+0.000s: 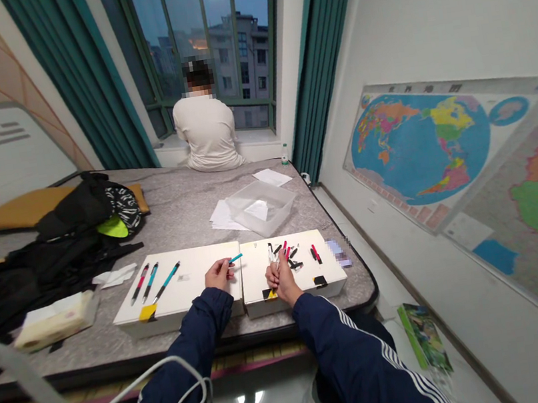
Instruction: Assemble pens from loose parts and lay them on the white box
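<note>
My left hand (pixel 219 276) is above the right end of the left white box (pixel 213 304), its fingers pinched on a blue pen part (pixel 235 257). Over the right white box (pixel 324 247), my right hand (pixel 283 280) is closed; a pale, slim piece shows near its fingers, too small to make out. Beside that hand lie several loose black and red pen parts (pixel 297 265), partly hidden by it. Farther right on the same box is a red and black pair of parts (pixel 316 254). Several pens with red or blue barrels, such as a blue pen (pixel 166 283), lie on the left box.
Behind the boxes, a clear plastic bin (pixel 279 217) stands by white papers (pixel 223 216). Black bags (pixel 70 224) and a tissue pack (pixel 57 320) lie to the left. A person (pixel 206 127) sits facing the window. A white cable (pixel 171 361) crosses my left sleeve.
</note>
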`<action>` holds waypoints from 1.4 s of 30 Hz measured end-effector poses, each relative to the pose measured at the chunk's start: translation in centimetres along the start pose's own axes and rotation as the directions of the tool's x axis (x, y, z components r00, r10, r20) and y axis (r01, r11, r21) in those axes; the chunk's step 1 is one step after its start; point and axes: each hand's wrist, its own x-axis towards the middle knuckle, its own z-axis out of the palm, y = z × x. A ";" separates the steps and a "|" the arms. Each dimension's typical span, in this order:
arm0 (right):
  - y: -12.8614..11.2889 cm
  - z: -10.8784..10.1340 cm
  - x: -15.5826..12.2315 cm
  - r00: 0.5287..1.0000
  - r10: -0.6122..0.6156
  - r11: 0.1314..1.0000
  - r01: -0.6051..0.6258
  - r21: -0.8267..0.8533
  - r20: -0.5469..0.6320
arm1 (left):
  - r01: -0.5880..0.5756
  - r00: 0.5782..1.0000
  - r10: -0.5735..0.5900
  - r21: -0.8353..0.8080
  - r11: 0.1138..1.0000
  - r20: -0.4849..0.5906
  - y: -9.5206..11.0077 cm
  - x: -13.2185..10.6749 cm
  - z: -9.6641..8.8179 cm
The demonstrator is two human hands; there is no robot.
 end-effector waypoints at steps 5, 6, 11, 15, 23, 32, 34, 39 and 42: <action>-0.1 -0.4 0.4 1.000 0.022 0.998 -0.022 0.060 0.008 | -0.009 1.000 0.009 0.018 1.000 -0.012 0.5 -0.3 0.5; 0.0 -0.4 0.5 1.000 0.024 0.998 -0.025 0.061 0.005 | -0.009 1.000 0.009 0.024 1.000 -0.011 0.6 -0.3 0.5; 0.3 -0.2 0.6 0.999 0.021 0.998 -0.019 0.053 -0.035 | -0.008 1.000 0.008 0.054 0.999 -0.005 0.9 -0.4 0.6; 0.7 0.1 1.1 0.997 0.057 0.997 -0.060 -0.042 -0.052 | -0.003 1.000 0.000 0.109 0.994 0.021 0.8 -0.4 0.5; 1.2 2.0 3.6 0.954 0.286 0.889 -0.299 -0.347 -0.091 | -0.017 0.997 0.003 0.198 0.980 0.071 0.9 -0.8 0.7; 0.5 1.8 3.7 0.927 0.374 0.828 -0.346 -0.442 -0.025 | -0.020 0.990 -0.013 0.230 0.973 0.142 1.3 -0.7 0.4; 0.3 1.9 3.6 0.925 0.378 0.818 -0.349 -0.457 -0.030 | -0.024 0.985 -0.017 0.235 0.972 0.170 1.4 -0.8 0.3; -0.2 2.4 3.2 0.925 0.378 0.808 -0.351 -0.473 -0.040 | -0.037 0.984 -0.004 0.227 0.973 0.179 1.3 -0.9 0.3; -0.3 2.6 3.0 0.930 0.364 0.807 -0.342 -0.482 -0.050 | -0.043 0.985 0.006 0.212 0.976 0.171 1.4 -0.8 0.3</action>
